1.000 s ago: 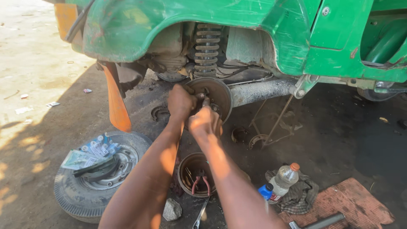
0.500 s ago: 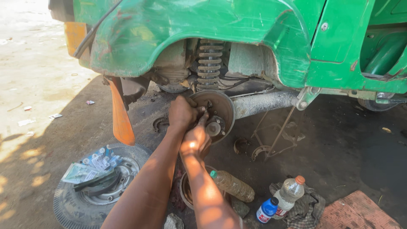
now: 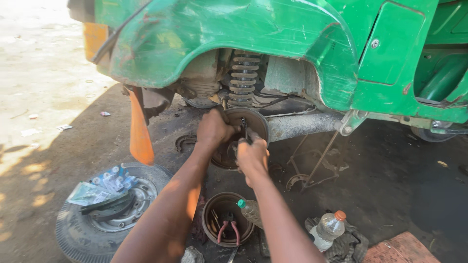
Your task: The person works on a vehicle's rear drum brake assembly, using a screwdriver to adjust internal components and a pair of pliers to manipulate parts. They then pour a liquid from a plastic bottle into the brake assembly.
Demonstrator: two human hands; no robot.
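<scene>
Right hand (image 3: 252,156) now lower on hub (image 3: 246,127)

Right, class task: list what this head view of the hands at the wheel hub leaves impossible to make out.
- Centre of the brake hub: covered by the left hand and right hand.
- Thin tool in the right hand's grip: too small to identify.
- Pliers in the drum: tips hidden in shadow.
- Removed tyre: cut off by the bottom edge.

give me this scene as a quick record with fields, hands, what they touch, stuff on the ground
left hand: grips the upper left edge of the round brake plate
right hand: at the plate's centre, holding a thin tool, kind unclear
above: coil spring, green vehicle body
ground: loose wheel at left, drum holding red-handled pliers, two plastic bottles
</scene>
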